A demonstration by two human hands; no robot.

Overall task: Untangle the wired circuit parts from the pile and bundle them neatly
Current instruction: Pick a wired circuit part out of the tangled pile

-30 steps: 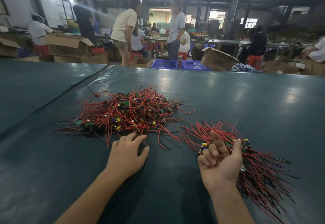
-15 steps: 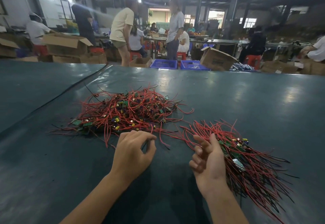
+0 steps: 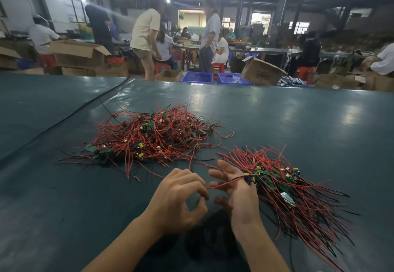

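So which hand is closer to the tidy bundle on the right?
Right. The right hand touches the wire bundle at its left edge; the left hand sits farther left, pinching a red wire.

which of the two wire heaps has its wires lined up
The near heap beside the right hand: its red and black wires run roughly parallel, boards clustered at one end. The far pile is a tangle looping every way.

Your left hand (image 3: 177, 199) pinches the end of a red wire (image 3: 223, 183) between curled fingertips. The wire crosses your right hand (image 3: 238, 192), whose upper fingers are spread straight; whether that hand grips it is unclear. The wire leads to a blue-capped part (image 3: 248, 179) at the edge of the bundle (image 3: 298, 199) on the table (image 3: 298, 122). The tangled pile (image 3: 153, 137) lies beyond your left hand.
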